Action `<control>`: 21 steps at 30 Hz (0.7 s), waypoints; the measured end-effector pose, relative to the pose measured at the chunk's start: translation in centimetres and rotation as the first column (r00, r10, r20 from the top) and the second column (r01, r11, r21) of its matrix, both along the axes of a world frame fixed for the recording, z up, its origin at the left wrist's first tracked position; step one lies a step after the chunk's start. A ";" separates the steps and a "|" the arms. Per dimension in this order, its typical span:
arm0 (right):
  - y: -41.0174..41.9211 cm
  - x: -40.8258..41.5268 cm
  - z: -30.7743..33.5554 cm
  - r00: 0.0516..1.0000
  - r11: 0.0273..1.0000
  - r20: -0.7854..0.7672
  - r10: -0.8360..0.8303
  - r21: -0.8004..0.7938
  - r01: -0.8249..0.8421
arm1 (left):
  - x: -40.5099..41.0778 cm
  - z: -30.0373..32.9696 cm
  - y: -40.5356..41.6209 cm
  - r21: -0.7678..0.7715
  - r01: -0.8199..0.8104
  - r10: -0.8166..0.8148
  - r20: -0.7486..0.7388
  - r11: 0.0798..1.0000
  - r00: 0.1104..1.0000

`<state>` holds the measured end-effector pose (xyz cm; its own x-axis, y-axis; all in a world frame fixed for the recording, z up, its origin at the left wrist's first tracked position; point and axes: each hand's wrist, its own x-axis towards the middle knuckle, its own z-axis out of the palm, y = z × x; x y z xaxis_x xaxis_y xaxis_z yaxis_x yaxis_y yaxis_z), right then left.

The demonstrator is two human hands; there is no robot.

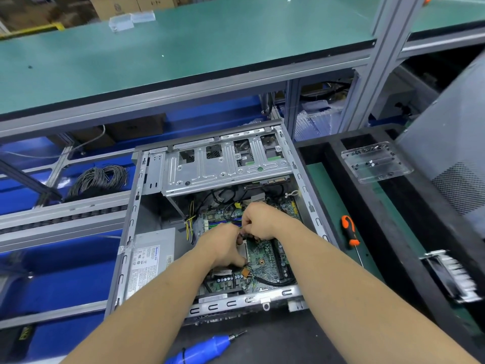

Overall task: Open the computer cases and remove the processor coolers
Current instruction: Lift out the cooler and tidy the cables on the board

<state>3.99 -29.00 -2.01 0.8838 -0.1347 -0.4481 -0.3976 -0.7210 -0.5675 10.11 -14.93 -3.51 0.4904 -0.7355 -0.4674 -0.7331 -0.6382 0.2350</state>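
Risk first: both hands work close over the green, finely studded board (265, 254) inside the open, sharp-edged sheet-metal computer case (131, 232). The left hand (223, 245) curls its fingers down onto the board; the right hand (258, 222) seems to pinch a thin black cable (242, 235). A hard tug could tear its plug. No cooler shows inside. An orange-handled screwdriver (350, 232) lies on the counter (322, 190).
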 end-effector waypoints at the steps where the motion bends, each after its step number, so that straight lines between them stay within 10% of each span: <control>1: 0.0 0.0 0.1 1.000 1.000 -0.001 0.002 0.000 -0.002 | 0.0 0.1 0.0 0.001 -0.002 0.002 -0.002 1.000 1.000; 12: -0.3 0.0 0.5 0.998 0.997 0.000 0.065 0.037 -0.065 | 0.1 4.7 1.0 0.123 0.216 -0.238 0.205 0.969 0.949; 16: -0.3 -0.4 1.2 0.994 0.994 0.018 0.109 0.022 -0.110 | 1.7 8.2 3.4 -0.418 -0.234 0.119 -0.283 0.878 0.952; 21: 0.1 -1.2 5.6 0.913 0.813 0.164 -0.372 0.533 0.236 | 0.9 8.3 4.7 -0.411 -0.844 0.122 -0.872 0.345 0.474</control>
